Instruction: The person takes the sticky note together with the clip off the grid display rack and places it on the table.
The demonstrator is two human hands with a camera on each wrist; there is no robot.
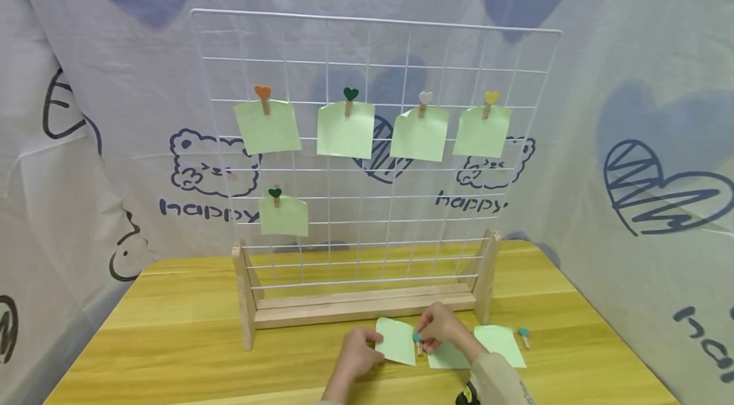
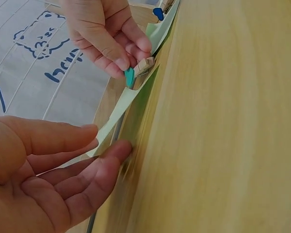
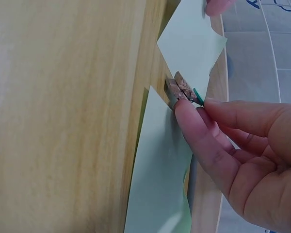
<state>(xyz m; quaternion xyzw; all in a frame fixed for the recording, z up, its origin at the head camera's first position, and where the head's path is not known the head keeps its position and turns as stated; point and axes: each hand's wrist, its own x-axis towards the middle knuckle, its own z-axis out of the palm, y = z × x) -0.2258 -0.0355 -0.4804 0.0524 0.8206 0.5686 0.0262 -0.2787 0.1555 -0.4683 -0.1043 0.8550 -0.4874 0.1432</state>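
Note:
My left hand (image 1: 357, 351) holds the left edge of a pale green paper note (image 1: 395, 341) between thumb and fingers, low over the table in front of the rack. At the note's right side, my right hand (image 1: 440, 325) pinches a small wooden clothespin (image 3: 177, 90) with a teal heart on it. The clothespin's wooden legs point toward the table side, and its tip is close to the note's edge. Another green note (image 1: 450, 357) lies partly under the right hand and forearm. In the left wrist view, the teal heart (image 2: 129, 77) shows beside the right fingertips.
A white wire grid (image 1: 367, 169) stands in a wooden base (image 1: 367, 309). Several green notes hang on it from heart clothespins, including one lower left (image 1: 283, 217). Farther right on the table lie a note (image 1: 499, 344) and a blue-heart clothespin (image 1: 524, 336). Printed cloth (image 1: 648, 42) surrounds the table.

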